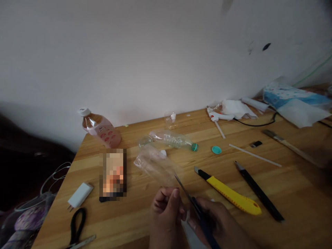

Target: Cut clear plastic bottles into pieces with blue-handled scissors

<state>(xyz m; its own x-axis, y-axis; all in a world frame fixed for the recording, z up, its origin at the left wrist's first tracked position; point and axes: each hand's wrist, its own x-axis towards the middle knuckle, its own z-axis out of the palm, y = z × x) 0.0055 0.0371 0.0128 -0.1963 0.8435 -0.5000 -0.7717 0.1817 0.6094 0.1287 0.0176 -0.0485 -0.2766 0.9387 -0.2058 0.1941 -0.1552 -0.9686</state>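
A pale wall [155, 52] rises at the far side; before it spreads the wooden table [129, 221] I work over; at its far right lies a blue and white tissue packet [285, 95]; at the far left stands a pink drink bottle [102, 133] with a white cap; near the middle a clear plastic bottle [172, 139] lies on its side, its green neck end pointing right; just nearer than it lies a clear crumpled plastic body [153, 166]; a paintbrush [287, 145] lies to the right; a glue gun [221, 116] with a black cord rests at the far right.

At the near middle, my right hand [218, 216] is wrapped around the dark handles of the scissors [203, 221], whose slim blades point far and left; I cannot tell how wide they stand; my left hand [166, 214], just left of them, is bunched narrow, thumb against fingers, pinching a translucent plastic piece [191, 232] that shows below and between my hands.

To the right of my right hand lie a yellow utility knife [230, 194], blade end to the far left, and a black pen [259, 192]; beyond them is a thin glue stick [254, 155]; a white charger plug [80, 195] lies near left; a teal lid [216, 150] sits just right of the green neck.
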